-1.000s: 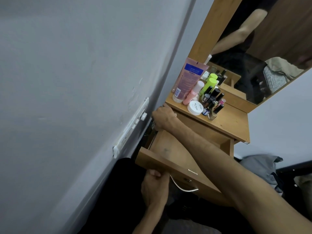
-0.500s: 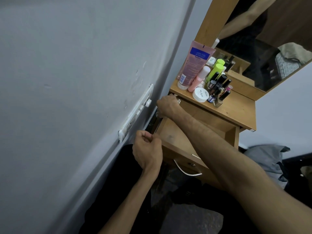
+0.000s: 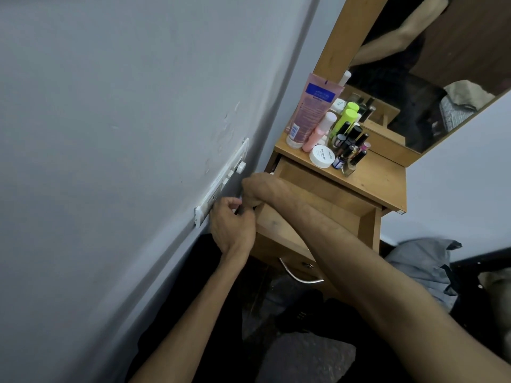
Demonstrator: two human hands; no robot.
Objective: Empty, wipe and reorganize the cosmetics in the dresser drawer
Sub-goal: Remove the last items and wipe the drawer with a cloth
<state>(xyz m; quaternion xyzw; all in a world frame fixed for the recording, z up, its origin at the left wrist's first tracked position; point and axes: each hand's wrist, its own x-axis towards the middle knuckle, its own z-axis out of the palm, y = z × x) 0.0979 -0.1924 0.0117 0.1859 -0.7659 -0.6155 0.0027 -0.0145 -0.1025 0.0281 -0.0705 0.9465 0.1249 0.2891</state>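
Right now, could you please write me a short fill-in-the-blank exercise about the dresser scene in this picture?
1. The drawer is pulled ____, and its visible floor is bare.
2. The cosmetics stand on the dresser ____, in front of the mirror.
3. The tall pink tube stands ____ on its cap.
4. The left hand and right hand meet at the drawer's side nearest the ____.

Missing words: open; top; upright; wall

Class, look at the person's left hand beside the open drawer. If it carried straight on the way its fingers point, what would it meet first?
Most likely the right hand, which sits just ahead of the left hand at the drawer corner near the wall. They look close or touching, but depth is unclear.
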